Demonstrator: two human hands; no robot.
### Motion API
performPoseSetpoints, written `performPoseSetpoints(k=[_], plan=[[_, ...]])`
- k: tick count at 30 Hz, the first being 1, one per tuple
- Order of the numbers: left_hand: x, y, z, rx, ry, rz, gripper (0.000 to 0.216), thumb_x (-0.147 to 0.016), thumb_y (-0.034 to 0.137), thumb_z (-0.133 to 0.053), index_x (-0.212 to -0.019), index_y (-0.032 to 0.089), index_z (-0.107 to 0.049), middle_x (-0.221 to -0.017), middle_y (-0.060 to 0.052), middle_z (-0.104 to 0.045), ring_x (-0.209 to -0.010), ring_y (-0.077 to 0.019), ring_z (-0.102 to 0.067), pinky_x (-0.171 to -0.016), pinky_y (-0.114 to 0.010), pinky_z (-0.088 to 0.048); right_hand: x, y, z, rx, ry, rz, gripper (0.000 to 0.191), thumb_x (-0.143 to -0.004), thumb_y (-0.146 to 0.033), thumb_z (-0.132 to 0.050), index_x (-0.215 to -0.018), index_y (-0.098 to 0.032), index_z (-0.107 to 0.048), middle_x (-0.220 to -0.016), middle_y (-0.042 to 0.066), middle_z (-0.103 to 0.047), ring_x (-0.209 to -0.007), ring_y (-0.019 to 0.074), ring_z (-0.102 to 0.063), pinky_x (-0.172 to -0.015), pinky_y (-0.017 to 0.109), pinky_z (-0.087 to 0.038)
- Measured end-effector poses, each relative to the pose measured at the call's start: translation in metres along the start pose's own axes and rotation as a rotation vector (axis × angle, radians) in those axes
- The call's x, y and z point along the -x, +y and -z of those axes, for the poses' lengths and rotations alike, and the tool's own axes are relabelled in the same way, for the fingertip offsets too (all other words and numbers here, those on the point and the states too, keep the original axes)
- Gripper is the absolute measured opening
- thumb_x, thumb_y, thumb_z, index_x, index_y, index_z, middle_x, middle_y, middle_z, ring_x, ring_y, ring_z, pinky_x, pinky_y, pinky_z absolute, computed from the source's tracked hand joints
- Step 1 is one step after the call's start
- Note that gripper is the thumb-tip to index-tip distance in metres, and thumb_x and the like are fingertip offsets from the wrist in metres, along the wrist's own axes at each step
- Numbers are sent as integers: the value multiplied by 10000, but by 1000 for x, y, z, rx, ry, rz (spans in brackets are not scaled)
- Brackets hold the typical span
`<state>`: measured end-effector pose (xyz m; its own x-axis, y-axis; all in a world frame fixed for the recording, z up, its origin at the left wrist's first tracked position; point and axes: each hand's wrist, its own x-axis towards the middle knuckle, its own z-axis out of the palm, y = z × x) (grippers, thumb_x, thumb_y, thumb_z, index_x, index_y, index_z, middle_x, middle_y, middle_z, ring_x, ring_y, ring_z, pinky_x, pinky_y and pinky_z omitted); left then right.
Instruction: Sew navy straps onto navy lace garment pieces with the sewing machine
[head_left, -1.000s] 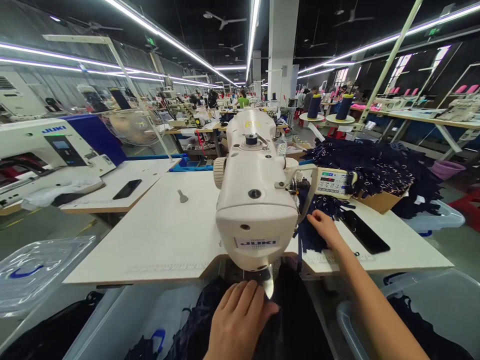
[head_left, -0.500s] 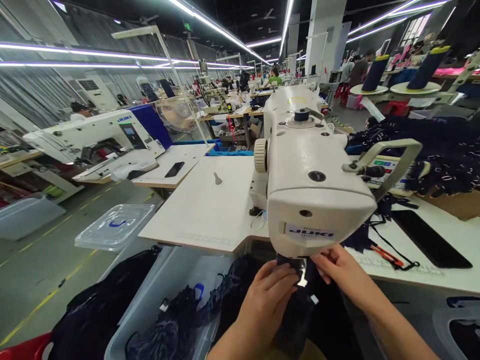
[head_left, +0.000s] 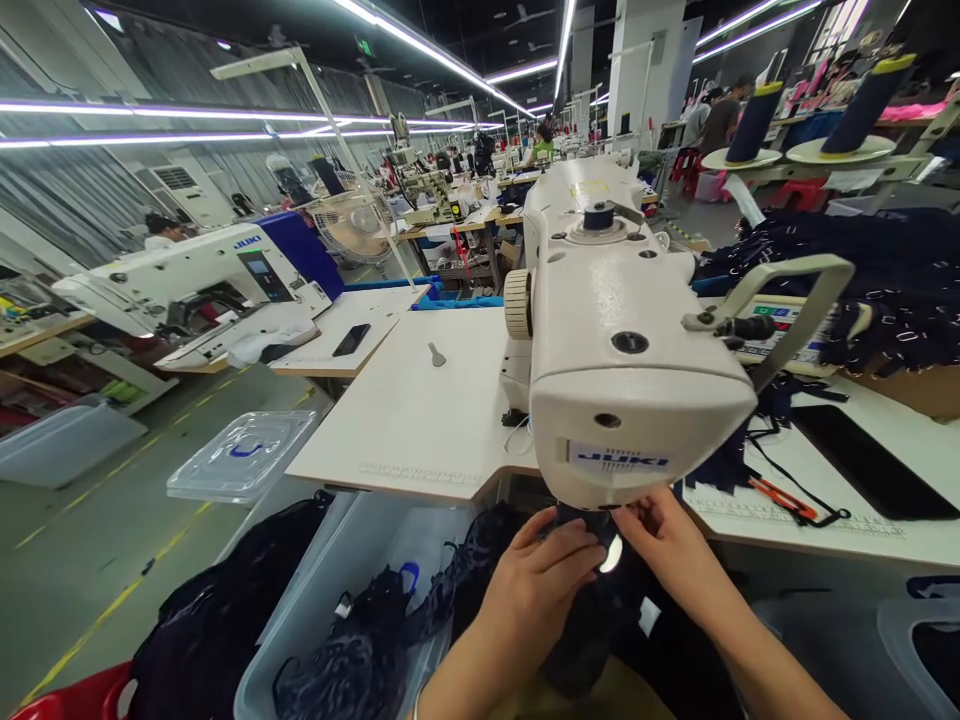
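A white Juki sewing machine [head_left: 615, 330] stands on a white table [head_left: 420, 420] straight ahead. Both hands are under its head at the needle area. My left hand [head_left: 544, 580] lies curled on dark navy fabric [head_left: 592, 620], pressing it down. My right hand [head_left: 667, 545] pinches the same fabric just right of the needle, fingers together. The needle and presser foot are hidden by the machine head and my fingers. A small bright light glows between my hands.
A bin [head_left: 360, 640] of dark lace pieces sits at lower left. Orange snips [head_left: 780, 497], a black phone [head_left: 870, 465], a control panel [head_left: 784, 335] and a heap of navy pieces [head_left: 862, 275] lie to the right. Another Juki machine [head_left: 195, 280] stands left. People work far back.
My right hand has come back from the pile on the table to the needle area and taken hold of the fabric. The view has swung left and closer to the machine.
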<state>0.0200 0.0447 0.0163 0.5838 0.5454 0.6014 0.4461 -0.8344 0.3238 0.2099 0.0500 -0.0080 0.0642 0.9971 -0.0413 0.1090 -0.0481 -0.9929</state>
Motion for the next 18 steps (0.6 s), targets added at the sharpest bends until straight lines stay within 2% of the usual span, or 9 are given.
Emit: performPoseSetpoints(k=[7,18], plan=[[-2,2,3,-68,-70,-30,239,-984,131,-431,-1094,179,-638,-1040,-7,-704,-1113,-110,-609,-1109,-298,-360,4,-1,-3,-28,16,-6,211,-845,-409,-555,-932,-233,-477,-751,-36,-476,-697,148,-470,-649,267,-429],[-2,-3,6,-149,-200,-109,296,-1006,137,-367,-1206,162,-583,-1149,-13,-673,-1216,-129,-536,-1130,-305,-335,5,-2,-3,14,30,-9,199,-846,-409,-551,-904,-233,-478,-742,-34,-500,-696,147,-513,-648,256,-447]])
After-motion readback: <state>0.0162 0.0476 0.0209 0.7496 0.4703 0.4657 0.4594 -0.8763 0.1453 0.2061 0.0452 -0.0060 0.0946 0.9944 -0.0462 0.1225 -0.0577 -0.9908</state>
